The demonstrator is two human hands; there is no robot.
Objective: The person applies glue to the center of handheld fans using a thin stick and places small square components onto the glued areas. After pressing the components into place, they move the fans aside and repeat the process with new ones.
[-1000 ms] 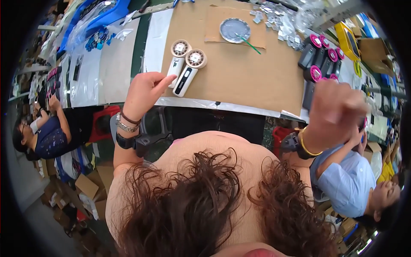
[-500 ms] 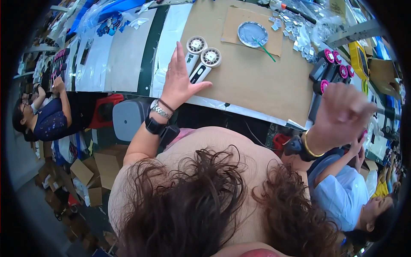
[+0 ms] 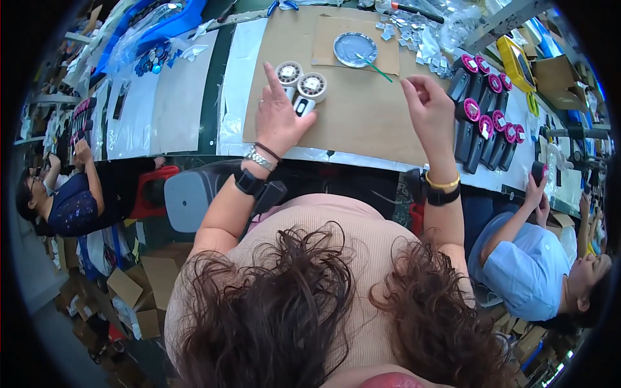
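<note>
Two white handheld fans lie side by side on the brown board (image 3: 362, 129): the left fan (image 3: 288, 72) and the right fan (image 3: 312, 87) show round grilles, each with a small square at its middle. Over their handles rests my left hand (image 3: 279, 118), index finger stretched out and thumb spread toward the right fan's handle. How firmly it touches them I cannot tell. My right hand (image 3: 432, 108) hovers above the board's right part, fingers curled in toward the thumb. Anything between those fingertips is too small to make out. A round dish of grey paste (image 3: 355, 50) sits farther off.
The dish stands on a cardboard piece (image 3: 323, 50), a green stick (image 3: 381, 72) leaning over its rim. Small silvery squares (image 3: 427, 48) lie behind. Several dark fans with pink heads (image 3: 471, 110) are at right, near a co-worker in light blue (image 3: 527, 258). A blue bin (image 3: 162, 29) is far left.
My right hand has swung left from the pink-headed fans to above the board. My left hand has lowered over the white fans' handles, its fingers less spread. The view has shifted slightly.
</note>
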